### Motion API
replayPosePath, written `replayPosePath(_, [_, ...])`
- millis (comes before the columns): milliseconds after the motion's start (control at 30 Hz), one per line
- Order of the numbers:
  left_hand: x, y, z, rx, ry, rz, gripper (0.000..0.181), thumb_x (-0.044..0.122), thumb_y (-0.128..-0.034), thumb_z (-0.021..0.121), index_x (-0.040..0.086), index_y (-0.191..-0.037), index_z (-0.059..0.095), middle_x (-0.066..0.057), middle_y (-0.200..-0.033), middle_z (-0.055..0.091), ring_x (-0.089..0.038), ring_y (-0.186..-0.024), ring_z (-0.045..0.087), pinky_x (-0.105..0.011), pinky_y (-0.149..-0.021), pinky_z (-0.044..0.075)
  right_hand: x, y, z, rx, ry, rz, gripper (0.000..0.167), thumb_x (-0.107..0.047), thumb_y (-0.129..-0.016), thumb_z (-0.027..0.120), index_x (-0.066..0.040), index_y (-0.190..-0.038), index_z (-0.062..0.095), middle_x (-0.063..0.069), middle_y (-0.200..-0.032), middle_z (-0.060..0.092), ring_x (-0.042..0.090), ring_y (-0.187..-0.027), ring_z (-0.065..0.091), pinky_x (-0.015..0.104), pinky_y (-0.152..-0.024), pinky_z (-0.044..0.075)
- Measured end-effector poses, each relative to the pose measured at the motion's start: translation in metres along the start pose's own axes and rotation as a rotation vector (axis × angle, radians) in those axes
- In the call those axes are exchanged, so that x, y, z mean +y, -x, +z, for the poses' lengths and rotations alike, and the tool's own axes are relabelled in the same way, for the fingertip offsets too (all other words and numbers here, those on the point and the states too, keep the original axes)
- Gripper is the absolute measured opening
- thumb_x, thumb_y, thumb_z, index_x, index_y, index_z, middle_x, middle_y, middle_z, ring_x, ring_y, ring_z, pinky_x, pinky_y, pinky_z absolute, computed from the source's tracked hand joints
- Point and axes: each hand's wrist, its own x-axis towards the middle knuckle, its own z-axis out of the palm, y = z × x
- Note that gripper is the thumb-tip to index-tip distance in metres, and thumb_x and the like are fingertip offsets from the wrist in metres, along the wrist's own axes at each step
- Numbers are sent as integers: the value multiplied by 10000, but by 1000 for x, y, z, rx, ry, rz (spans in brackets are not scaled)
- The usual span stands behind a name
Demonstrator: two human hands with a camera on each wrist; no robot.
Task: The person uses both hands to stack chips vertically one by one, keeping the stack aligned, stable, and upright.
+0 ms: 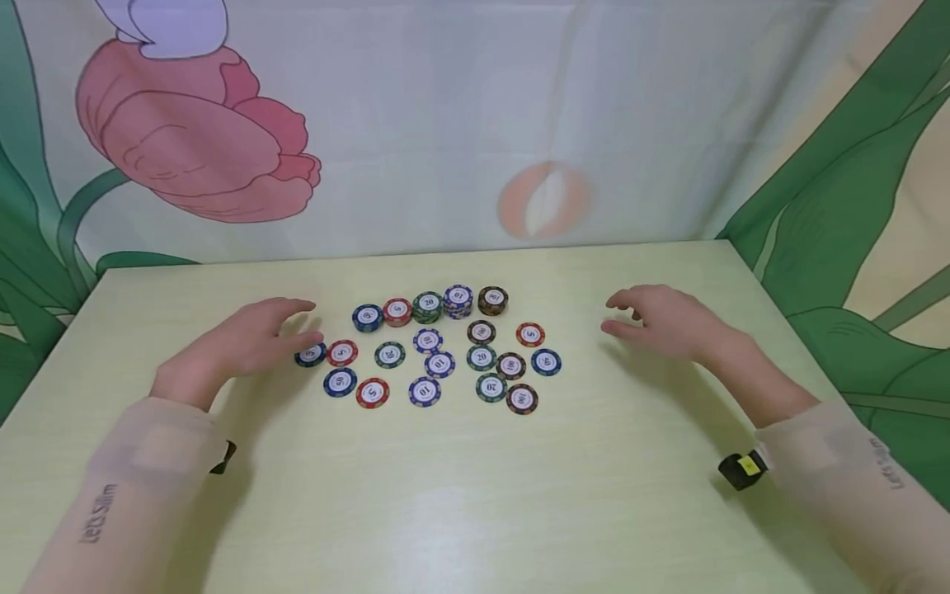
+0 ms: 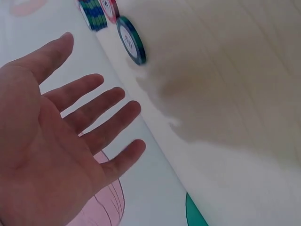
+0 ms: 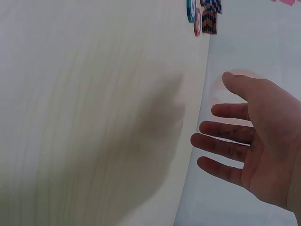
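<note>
My left hand [image 1: 252,337] hovers over the left of the table, fingers extended and holding nothing. Nearest to it is a dark blue poker chip [image 1: 310,355], partly behind the thumb in the head view. On the right, my other hand [image 1: 664,323] is also raised and bare, its fingers loosely spread. Between the hands, several chip stacks form a row: dark blue [image 1: 368,318], red [image 1: 397,312], green [image 1: 427,308], purple-blue [image 1: 458,302] and black [image 1: 493,300]. Loose chips lie flat in front, including a red chip [image 1: 530,334] and a dark blue chip [image 1: 546,362] towards the right hand.
The pale table [image 1: 445,503] ends at the back against a hanging cloth [image 1: 416,124] printed with flowers and leaves. A small black device [image 1: 742,470] sits at the right wrist. Both forearms wear light sleeves [image 1: 152,462].
</note>
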Motion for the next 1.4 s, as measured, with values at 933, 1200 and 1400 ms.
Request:
replayPosePath(933, [33, -33, 18, 13, -52, 54, 635, 311, -1010, 656, -66, -1479, 453, -323, -1409, 497, -471, -1294, 466, -629, -1092, 351, -62, -20, 30, -82, 84, -265, 405, -309, -896, 815, -79, -1213, 713, 31, -1086, 675, 188, -941, 622, 418, -872, 529])
replayPosePath(1200, [39, -40, 23, 39, -67, 69, 623, 291, -992, 690, -57, -1463, 476, -296, -1355, 544, -434, -1233, 515, -592, -1071, 395, -64, -25, 36, -81, 93, -272, 433, -298, -900, 813, -74, -1255, 706, 16, -1060, 657, 163, -901, 602, 397, -842, 530])
replayPosePath(1400, [40, -43, 24, 53, -80, 56, 639, 320, -994, 692, -54, -1464, 473, -279, -1329, 566, -418, -1202, 537, -581, -1065, 406, -66, -27, 38, -77, 95, -287, 418, -293, -904, 809, -63, -1239, 711, 6, -1015, 642, 158, -873, 593, 381, -812, 525])
